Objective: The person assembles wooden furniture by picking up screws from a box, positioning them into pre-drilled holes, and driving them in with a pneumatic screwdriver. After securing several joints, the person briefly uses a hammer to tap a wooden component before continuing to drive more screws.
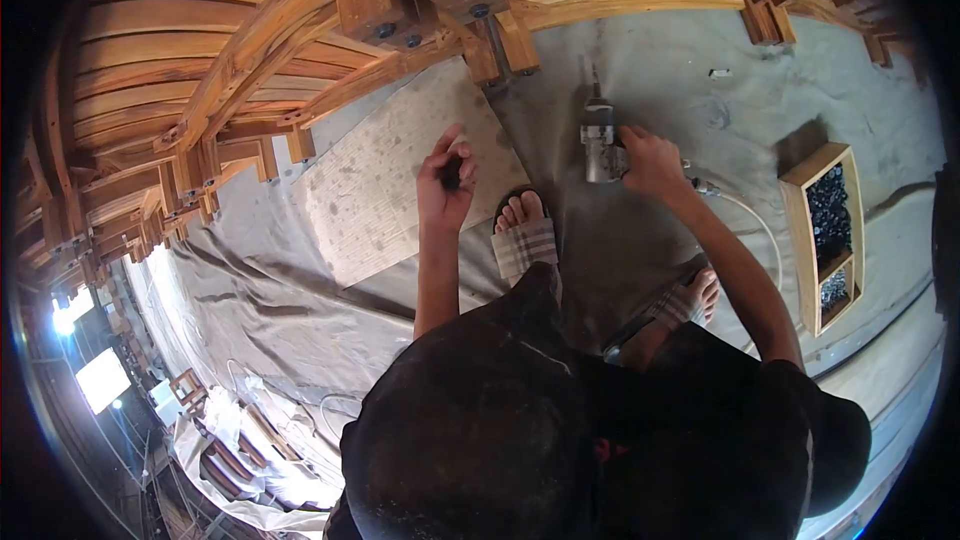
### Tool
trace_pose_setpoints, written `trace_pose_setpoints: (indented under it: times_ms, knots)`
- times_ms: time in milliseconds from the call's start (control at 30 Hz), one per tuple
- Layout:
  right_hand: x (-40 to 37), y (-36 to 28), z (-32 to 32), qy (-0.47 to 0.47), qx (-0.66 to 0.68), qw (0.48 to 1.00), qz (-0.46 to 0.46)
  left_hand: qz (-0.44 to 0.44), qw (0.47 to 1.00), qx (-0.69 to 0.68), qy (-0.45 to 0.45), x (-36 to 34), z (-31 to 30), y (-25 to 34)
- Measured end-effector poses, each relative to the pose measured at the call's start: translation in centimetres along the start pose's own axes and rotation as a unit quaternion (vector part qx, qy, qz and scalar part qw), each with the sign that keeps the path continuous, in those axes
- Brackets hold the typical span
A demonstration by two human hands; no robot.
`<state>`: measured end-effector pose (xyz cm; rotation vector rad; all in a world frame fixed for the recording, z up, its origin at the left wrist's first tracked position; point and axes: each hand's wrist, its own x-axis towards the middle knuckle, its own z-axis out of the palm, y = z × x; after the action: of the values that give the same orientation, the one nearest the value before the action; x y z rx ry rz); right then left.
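Head view, looking down. Grips a grey power driver (600,145) in the right hand (650,162), fingers closed around its body, tip aimed toward the stacked wooden frames (200,70). Pinches a small dark piece (452,175), too small to identify, in the left hand (443,190), raised over a pale board (390,190) lying on the grey floor cloth (620,70). Stands in striped sandals (524,245) just below both hands. Off to the right, well apart, a wooden tray (795,212) of dark screws (828,212); a hose (748,208) trailing from the driver.

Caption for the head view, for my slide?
Right hand holds a power tool; left hand pinches a small dark piece.
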<state>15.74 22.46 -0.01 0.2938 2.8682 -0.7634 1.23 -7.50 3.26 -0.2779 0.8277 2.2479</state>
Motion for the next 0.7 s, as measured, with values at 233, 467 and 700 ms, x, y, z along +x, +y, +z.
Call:
trace_pose_setpoints:
  times_ms: [233, 467, 700]
  knots:
    - [-0.4, -5.0, -2.9, 0.035, 0.006, 0.99, -0.135, 0.061, 0.998, 0.026, 0.013, 1.0, 7.2, 0.0]
    - [-0.7, -8.4, -8.0, 0.047, -0.041, 0.967, -0.246, 0.068, 0.997, 0.043, 0.012, 1.5, 7.2, 1.1]
    - [-0.7, -9.5, -9.1, 0.034, -0.049, 0.962, -0.266, 0.033, 0.998, 0.05, 0.013, 0.7, 8.6, 1.5]
